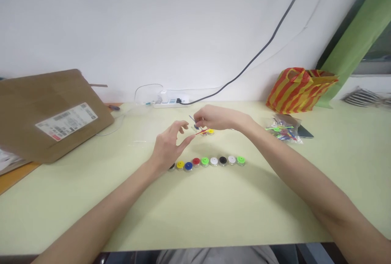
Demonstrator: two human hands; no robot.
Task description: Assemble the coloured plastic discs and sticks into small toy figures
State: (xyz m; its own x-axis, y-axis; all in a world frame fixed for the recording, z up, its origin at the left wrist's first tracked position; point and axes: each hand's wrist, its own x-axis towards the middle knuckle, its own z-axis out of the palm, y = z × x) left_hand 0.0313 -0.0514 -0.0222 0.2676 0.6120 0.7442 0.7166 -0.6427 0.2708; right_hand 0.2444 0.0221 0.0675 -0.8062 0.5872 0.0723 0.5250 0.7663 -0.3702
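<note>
My right hand [212, 117] reaches in from the right over the middle of the table, its fingers pinched at a small blue-lidded piece [196, 127]. A thin blue stick [192, 118] pokes out beside those fingertips. My left hand [168, 144] faces it with thumb and forefinger spread apart. Near the left thumb tip is a thin red stick [201, 132]; whether the thumb touches it I cannot tell. A yellow-lidded pot [210, 131] sits under my right hand. Closer to me runs a row of small clear pots with coloured lids [205, 161], its left end partly covered by my left wrist.
A cardboard box [55, 113] with a label leans at the left. Against the wall lies a white power strip [171, 103] with a black cable. To the right are a clear bag of coloured sticks [282, 130], a dark flat object [305, 132] and a striped bag [297, 91].
</note>
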